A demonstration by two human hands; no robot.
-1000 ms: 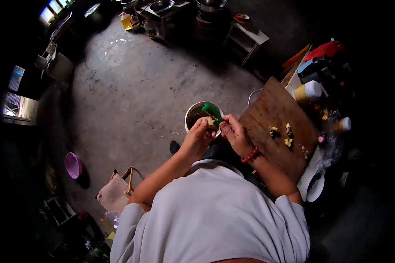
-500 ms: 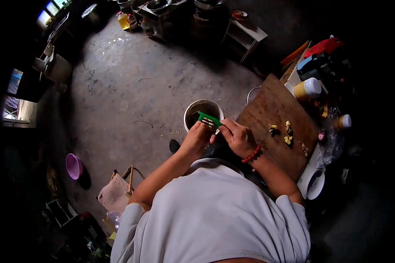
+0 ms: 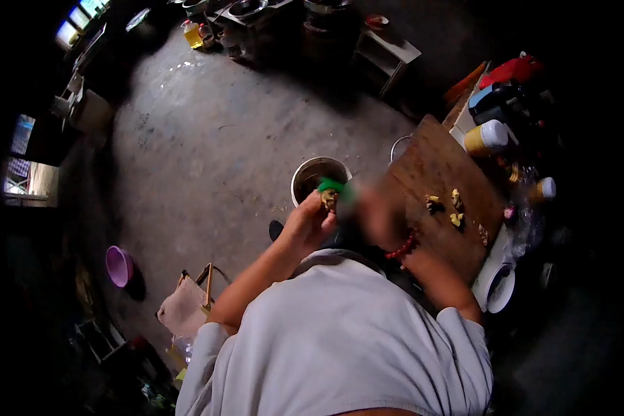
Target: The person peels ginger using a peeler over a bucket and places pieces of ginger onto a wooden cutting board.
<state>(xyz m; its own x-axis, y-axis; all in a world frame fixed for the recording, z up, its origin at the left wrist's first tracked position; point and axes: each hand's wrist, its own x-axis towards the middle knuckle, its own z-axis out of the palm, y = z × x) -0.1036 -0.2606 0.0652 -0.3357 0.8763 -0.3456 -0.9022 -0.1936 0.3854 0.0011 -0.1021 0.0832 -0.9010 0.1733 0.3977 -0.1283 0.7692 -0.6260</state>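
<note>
My left hand [image 3: 308,220] is closed around a knobby piece of ginger [image 3: 329,202], held over the near rim of a bucket [image 3: 296,182]. In my right hand [image 3: 380,213], smeared by motion, is the handle of a green peeler [image 3: 331,185]. The peeler's head lies just beyond the ginger; whether its blade touches the root cannot be made out. To the right, several ginger pieces [image 3: 456,220] lie on a brown wooden board [image 3: 423,166], some showing yellow flesh.
Jars [image 3: 486,138] and plastic wrapping line the board's far right side, with a white bowl [image 3: 500,290] nearer me. A pinkish seat [image 3: 182,305] and a purple basin [image 3: 118,267] stand on the floor at left. A small side table [image 3: 388,52] is farther off.
My right hand has shifted slightly right and blurred. The green peeler has turned and drawn back from across my left fingers, and the ginger in my left hand now shows.
</note>
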